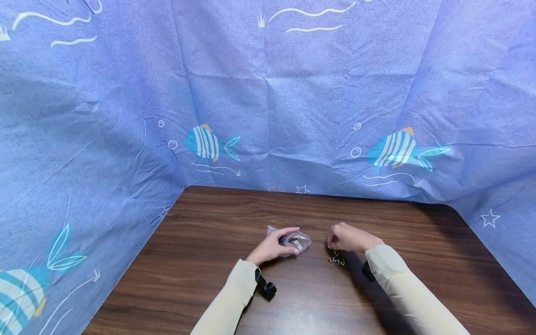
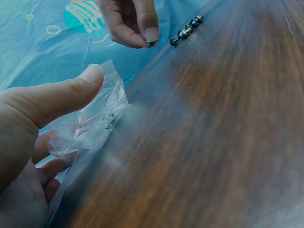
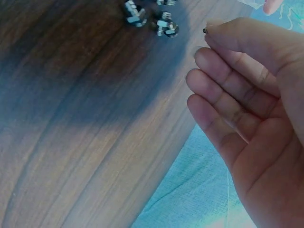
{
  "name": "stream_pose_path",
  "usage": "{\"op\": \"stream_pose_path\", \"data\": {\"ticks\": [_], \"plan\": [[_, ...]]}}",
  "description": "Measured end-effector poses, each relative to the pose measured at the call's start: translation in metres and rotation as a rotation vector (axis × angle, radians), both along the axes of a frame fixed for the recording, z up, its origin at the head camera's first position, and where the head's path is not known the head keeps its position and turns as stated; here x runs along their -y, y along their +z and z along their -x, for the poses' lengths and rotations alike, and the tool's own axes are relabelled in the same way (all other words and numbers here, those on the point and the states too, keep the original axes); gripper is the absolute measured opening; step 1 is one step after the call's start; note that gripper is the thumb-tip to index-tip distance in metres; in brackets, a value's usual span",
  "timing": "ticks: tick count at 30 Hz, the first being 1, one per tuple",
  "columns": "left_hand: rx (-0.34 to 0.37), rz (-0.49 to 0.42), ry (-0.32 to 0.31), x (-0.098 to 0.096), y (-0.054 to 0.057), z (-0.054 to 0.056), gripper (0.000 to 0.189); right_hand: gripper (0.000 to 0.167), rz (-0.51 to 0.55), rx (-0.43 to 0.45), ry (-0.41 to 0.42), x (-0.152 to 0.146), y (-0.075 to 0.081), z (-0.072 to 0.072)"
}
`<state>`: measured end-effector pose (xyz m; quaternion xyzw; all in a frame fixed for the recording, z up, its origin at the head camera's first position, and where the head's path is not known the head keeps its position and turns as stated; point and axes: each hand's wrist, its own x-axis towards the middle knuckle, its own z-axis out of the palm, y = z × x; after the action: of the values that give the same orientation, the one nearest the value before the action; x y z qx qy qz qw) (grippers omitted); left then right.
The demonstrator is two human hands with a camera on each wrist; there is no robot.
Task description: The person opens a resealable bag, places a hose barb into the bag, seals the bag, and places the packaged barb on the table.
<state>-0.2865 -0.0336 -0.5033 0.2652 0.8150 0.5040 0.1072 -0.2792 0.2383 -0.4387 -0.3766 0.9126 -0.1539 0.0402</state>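
A clear plastic bag (image 1: pixel 298 240) lies on the table with its mouth towards the right. My left hand (image 1: pixel 274 246) holds it, thumb on the near side and fingers on the far side. A few small metal pieces (image 2: pixel 109 120) show inside the bag in the left wrist view. To the right, my right hand (image 1: pixel 349 238) pinches a small dark screw-like piece (image 3: pixel 205 31) between thumb and index finger, just above the table. Below that hand lies a loose pile of small black and silver screw-like pieces (image 1: pixel 336 258).
The brown wood-grain table (image 1: pixel 201 242) carries the bag and the pile. A blue cloth curtain (image 1: pixel 293 116) with fish prints hangs behind and beside it. Black wrist straps (image 1: pixel 265 286) sit at the cuffs of the pale sleeves.
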Motion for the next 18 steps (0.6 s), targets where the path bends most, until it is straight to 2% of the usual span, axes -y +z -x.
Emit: {"op": "stream_pose_path", "data": {"ticks": [9,18], "plan": [[-0.010,-0.009,-0.015,0.000,-0.005,0.002,0.063,0.005,-0.003,-0.055,-0.013,0.002,0.002,0.003],[-0.016,-0.003,-0.023,0.001,-0.004,0.004,0.063,0.004,0.036,-0.054,0.009,0.011,0.009,0.009]]}}
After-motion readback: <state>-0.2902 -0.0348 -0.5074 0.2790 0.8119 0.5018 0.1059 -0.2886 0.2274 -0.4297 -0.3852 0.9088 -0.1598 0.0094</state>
